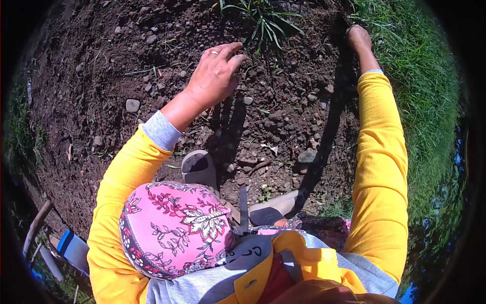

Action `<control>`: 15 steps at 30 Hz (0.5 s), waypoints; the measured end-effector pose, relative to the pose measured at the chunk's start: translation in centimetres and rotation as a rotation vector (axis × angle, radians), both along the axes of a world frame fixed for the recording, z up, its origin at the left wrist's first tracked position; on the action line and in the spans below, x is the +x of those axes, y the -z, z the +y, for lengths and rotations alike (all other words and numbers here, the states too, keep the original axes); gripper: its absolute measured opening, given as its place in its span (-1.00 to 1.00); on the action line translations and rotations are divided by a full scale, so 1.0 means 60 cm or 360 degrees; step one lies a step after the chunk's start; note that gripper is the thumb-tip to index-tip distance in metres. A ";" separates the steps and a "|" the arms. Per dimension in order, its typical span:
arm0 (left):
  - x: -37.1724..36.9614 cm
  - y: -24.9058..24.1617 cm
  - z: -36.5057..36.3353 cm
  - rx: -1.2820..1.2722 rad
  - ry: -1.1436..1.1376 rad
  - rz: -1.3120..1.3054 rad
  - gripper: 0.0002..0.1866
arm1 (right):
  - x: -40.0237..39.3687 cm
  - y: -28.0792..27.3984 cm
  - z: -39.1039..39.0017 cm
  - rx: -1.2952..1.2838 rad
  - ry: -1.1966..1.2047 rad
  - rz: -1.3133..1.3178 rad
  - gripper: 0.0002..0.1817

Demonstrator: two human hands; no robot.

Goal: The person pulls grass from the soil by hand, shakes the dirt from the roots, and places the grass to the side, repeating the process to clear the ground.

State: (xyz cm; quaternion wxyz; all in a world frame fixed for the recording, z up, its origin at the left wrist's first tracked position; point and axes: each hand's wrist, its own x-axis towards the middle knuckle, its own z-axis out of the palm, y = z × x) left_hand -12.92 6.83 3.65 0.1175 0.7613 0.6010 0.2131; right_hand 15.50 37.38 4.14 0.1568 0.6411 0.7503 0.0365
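1. the leafy tuft (271,25) stands in the dark soil (96,66) at the top of the view, its narrow green blades fanning outward; its upper part is cut off by the edge of the view.
2. it should handle light and limp, the blades bending easily and likely to tear if pulled by the tips. the better hold is probably low, where the blades gather near the ground; how firmly the roots sit cannot be told.
3. the left hand (213,76) is just beside the tuft, with thumb and fingers (232,49) parted and nothing seen between them; whether a fingertip touches a blade is unclear.
4. the right hand (359,39) is at the border of the grass (422,96), its fingers curled; whether they grip anything cannot be told.
5. as for edges, the grass bounds the soil along the right side, while the soil runs broadly away to the left of the tuft, giving the left hand sideways room.
6. nearer the body lie a grey stone (307,155) and, farther left, a pale stone (132,105); both look hard and might scrape knuckles.
7. closest in, a left shoe (199,168), a right shoe (277,206) and a knee in pink flowered cloth (174,228) limit room for drawing the hands back.
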 end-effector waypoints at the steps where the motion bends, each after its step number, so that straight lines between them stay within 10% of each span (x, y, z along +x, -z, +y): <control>1: 0.004 -0.002 -0.001 0.0006 0.0013 -0.0006 -0.54 | 0.005 -0.001 -0.011 0.0025 -0.0004 0.0016 -0.64; 10: 0.022 -0.016 -0.001 0.0068 0.0063 -0.0026 -0.55 | 0.051 -0.068 -0.056 0.0719 -0.0381 0.0454 -0.69; 13: 0.028 -0.014 -0.003 0.0073 0.0068 -0.0020 -0.56 | -0.022 -0.067 -0.073 0.1085 0.0041 0.1799 -0.65; 15: 0.031 -0.017 -0.005 0.0078 0.0054 -0.0037 -0.56 | -0.090 -0.056 -0.113 0.0937 0.0167 0.1301 -0.64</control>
